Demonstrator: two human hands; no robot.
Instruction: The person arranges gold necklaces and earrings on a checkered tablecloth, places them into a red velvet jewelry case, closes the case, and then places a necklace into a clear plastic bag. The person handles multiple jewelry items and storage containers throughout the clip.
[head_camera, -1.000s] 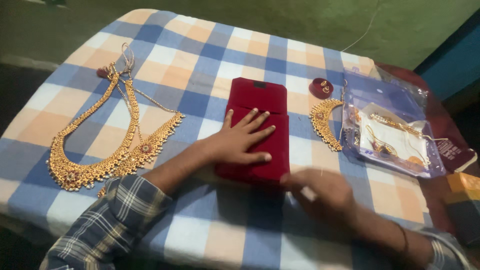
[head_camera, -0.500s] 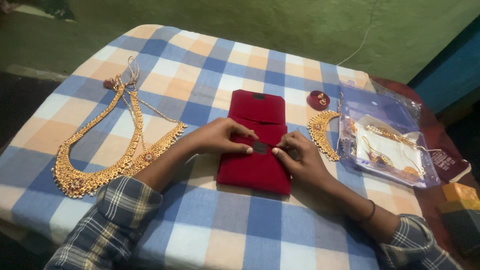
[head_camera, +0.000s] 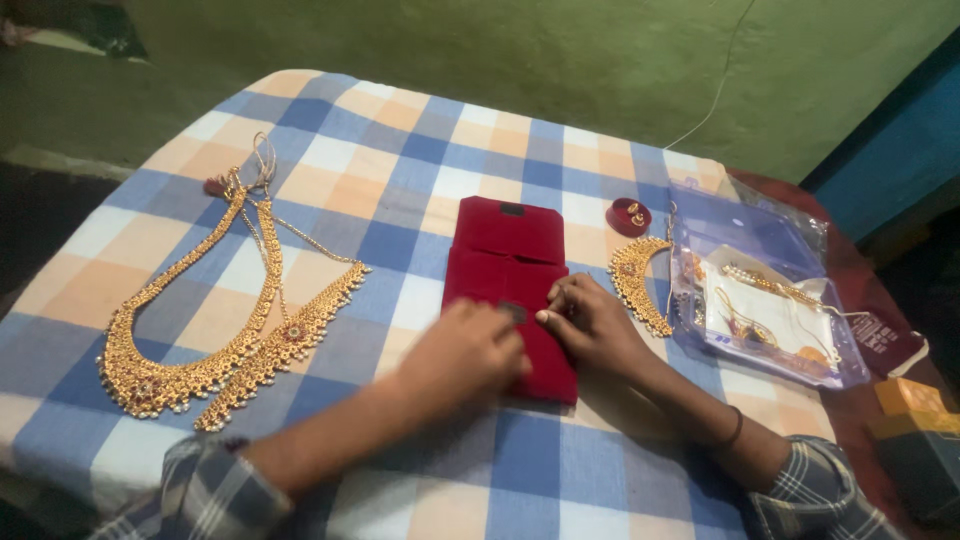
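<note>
Head view: red velvet jewellery pouch (head_camera: 510, 285) lies flat mid-desk (head_camera: 400, 150), right of the gold necklace (head_camera: 190, 340); light and soft, best pinched at its flap, where left hand (head_camera: 462, 352) and right hand (head_camera: 590, 325) press, grips closed on it

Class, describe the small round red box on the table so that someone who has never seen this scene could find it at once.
Start at the checked tablecloth and find the red velvet pouch under both hands. Just past its far right corner, before the clear plastic packet, sits the round red box. It is the only round thing there, far smaller than the pouch, with small gold pieces on top.
</note>
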